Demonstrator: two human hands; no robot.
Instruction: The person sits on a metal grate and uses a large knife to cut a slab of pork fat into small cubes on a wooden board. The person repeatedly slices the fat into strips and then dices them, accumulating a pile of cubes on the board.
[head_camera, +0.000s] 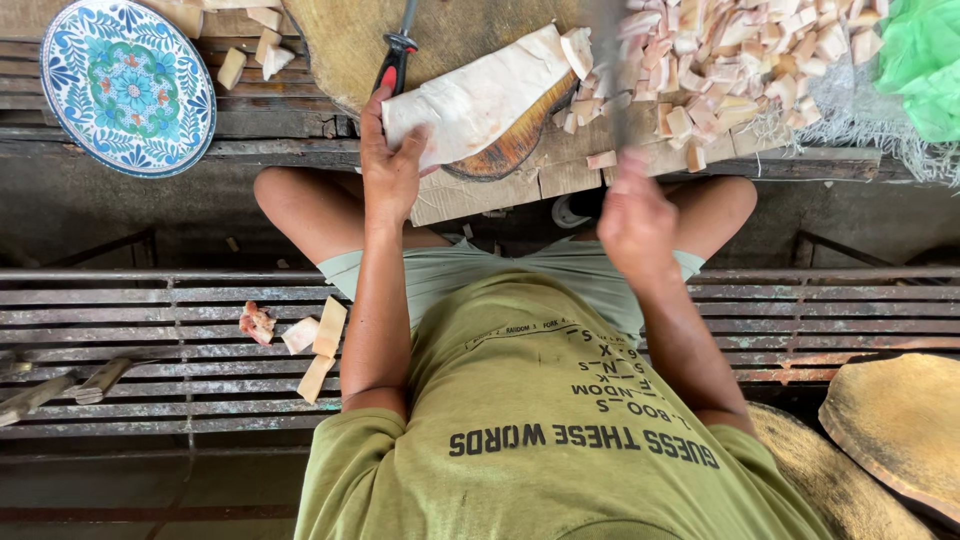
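Head view: the left hand (392, 170) lies on the near end of a pale slab (480, 95), fingers spread flat over it, pressing rather than pinching. The slab rests on a round wooden block (520, 145) on the desk (560, 178). Its long axis runs diagonally, the far end pointing up and right toward the pile of cut cubes (740, 55). The right hand (635, 215) is motion-blurred, its grip apparently closed on a blurred blade (608, 70). Judged by the pile, much cutting is done; most of this slab remains whole. A patterned plate (125, 85) sits well apart, left.
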